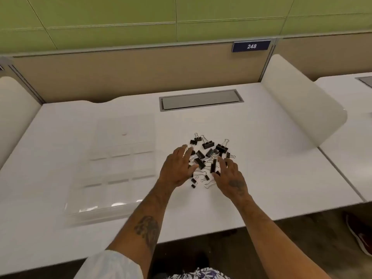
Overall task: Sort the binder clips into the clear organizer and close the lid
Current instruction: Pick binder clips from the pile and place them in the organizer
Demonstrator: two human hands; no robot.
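Observation:
Several black binder clips (209,156) of different sizes lie in a loose pile on the white desk (271,178), right of centre. My left hand (178,168) sits at the pile's left edge with fingers spread and nothing held. At the pile's near right side my right hand (229,177) has its fingers extended over the clips, touching one long clip; no grip shows. The clear organizer (112,168) lies flat on the left part of the desk, its lid open and lying flat at the far side, and the compartments look bare.
A grey cable hatch (201,100) is set into the desk behind the pile. Curved white dividers (302,105) stand at both sides. A tan partition with a "248" sign (251,46) closes the back. The desk's front edge runs near my forearms.

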